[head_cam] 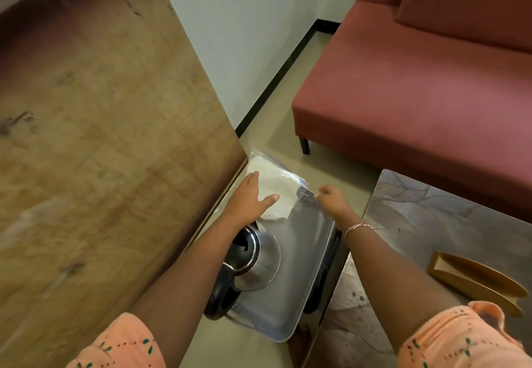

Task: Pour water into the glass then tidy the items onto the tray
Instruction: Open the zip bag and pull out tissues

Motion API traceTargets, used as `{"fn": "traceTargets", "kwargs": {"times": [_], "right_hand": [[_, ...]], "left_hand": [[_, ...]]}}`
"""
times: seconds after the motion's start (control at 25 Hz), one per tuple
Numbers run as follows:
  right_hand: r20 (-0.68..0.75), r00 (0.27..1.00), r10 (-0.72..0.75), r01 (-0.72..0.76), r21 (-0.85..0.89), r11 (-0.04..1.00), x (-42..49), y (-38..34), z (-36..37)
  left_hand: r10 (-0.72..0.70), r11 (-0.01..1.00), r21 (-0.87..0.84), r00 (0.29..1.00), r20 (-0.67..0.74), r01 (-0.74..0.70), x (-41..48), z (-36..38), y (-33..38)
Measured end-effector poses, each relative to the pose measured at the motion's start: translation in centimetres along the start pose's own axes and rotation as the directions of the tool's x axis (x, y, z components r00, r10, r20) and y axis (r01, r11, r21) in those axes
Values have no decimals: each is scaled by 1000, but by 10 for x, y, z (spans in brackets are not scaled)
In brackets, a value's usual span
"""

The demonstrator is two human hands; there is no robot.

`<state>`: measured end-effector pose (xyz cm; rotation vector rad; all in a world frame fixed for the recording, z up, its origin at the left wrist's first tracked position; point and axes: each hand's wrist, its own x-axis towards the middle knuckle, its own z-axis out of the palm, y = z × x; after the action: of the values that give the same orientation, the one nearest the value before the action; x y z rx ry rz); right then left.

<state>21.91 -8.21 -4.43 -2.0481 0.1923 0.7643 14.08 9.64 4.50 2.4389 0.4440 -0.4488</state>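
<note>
A steel tray (305, 252) lies low between a wooden panel and a marbled table. A steel kettle (256, 258) with a black handle stands on the tray's near left part. At the tray's far end rests a clear plastic bag holding white cloth (276, 183). My left hand (250, 197) lies flat on that bag, fingers spread. My right hand (331, 199) pinches the bag's right corner at the tray's far rim. No glass is in view.
A large wooden panel (100, 137) fills the left. A marbled table (449, 223) on the right carries a gold leaf-shaped dish (475, 281). A red sofa (417, 79) stands behind, with beige floor (288, 125) between.
</note>
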Motion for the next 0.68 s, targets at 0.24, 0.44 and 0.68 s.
{"fn": "traceTargets", "kwargs": {"times": [0.24, 0.44, 0.68], "right_hand": [[28, 997, 77, -76, -26, 997, 41, -10, 22], [8, 983, 182, -165, 462, 871, 54, -18, 33], [32, 985, 169, -145, 683, 716, 24, -45, 41]], "left_hand": [[-48, 980, -196, 999, -18, 44, 8, 9, -21], [-98, 954, -290, 994, -47, 80, 9, 12, -25], [-148, 928, -360, 982, -115, 97, -3, 11, -28]]}}
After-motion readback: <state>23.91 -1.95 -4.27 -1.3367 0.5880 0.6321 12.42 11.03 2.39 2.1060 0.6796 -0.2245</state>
